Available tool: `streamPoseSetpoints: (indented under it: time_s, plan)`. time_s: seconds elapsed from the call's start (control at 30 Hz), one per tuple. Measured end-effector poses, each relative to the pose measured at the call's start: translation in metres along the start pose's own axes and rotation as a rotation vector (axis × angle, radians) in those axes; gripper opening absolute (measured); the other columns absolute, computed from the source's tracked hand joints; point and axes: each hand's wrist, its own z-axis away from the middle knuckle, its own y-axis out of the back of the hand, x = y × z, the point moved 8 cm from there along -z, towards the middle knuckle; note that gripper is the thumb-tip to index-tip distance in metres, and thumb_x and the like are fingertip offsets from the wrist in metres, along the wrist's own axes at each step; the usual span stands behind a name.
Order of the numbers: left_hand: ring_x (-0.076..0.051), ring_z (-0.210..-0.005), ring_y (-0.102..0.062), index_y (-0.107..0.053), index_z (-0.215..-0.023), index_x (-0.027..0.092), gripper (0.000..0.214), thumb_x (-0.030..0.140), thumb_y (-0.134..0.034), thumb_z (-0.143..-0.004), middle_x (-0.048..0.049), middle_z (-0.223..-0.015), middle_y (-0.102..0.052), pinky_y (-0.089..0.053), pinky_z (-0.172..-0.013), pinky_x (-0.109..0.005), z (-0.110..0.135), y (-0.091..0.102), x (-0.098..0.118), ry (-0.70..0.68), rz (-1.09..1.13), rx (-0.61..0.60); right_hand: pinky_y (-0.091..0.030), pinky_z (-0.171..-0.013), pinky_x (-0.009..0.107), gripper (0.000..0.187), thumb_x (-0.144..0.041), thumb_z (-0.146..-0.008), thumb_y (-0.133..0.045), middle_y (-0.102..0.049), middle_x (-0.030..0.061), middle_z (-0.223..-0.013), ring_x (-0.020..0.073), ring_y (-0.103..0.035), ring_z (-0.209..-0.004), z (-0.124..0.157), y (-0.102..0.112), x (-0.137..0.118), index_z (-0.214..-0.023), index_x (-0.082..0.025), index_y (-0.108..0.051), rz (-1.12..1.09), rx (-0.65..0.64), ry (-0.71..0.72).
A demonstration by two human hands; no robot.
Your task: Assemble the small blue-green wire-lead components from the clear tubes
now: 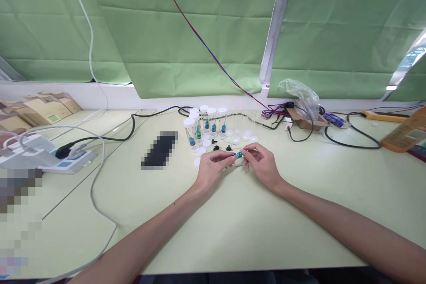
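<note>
A small shiny blue part point(239, 154) is pinched between my two hands above the table. My left hand point(214, 166) closes thumb and forefinger on its left side. From the right, my right hand point(262, 164) grips it with bent fingers; the fingertips cover much of it, so its exact kind is unclear. Just beyond my hands lie several small black pieces point(229, 147) and loose white caps point(253, 140). Behind them stand several clear tubes with white lids point(189, 122), holding blue or green pieces with thin stems.
A pixelated dark rectangle point(159, 150) lies left of the tubes. Farther left is a white power strip point(75, 162) with plugs and cables. At the back right are a small cardboard box point(308, 120) with a plastic bag point(301, 93), black cables and an orange bottle point(406, 131).
</note>
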Motion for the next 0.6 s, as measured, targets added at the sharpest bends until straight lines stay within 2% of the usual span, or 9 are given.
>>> streamPoseSetpoints:
  time_s: [0.33, 0.6]
  plan:
    - [-0.017, -0.065, -0.063, -0.076, -0.083, 0.018, 0.021, 0.033, -0.077, -0.069, -0.0059, -0.078, -0.072, -0.05, -0.064, -0.028, -0.001, -0.005, 0.005, -0.057, -0.121, -0.033, -0.053, -0.053, 0.03, 0.021, -0.042, -0.087, -0.063, -0.062, 0.0017, -0.074, 0.0147, -0.06, -0.056, 0.0, 0.0, -0.004, -0.088, -0.021, -0.064, 0.038, -0.014, 0.052]
    - [-0.015, -0.064, -0.06, -0.076, -0.094, 0.018, 0.026, 0.034, -0.073, -0.074, -0.0055, -0.078, -0.07, -0.048, -0.063, -0.027, 0.0, -0.011, 0.006, -0.065, -0.221, -0.117, -0.052, -0.052, 0.03, 0.017, -0.038, -0.089, -0.061, -0.062, 0.0047, -0.088, 0.0139, -0.058, -0.058, 0.001, -0.001, -0.008, -0.087, -0.021, -0.065, 0.118, -0.027, 0.12]
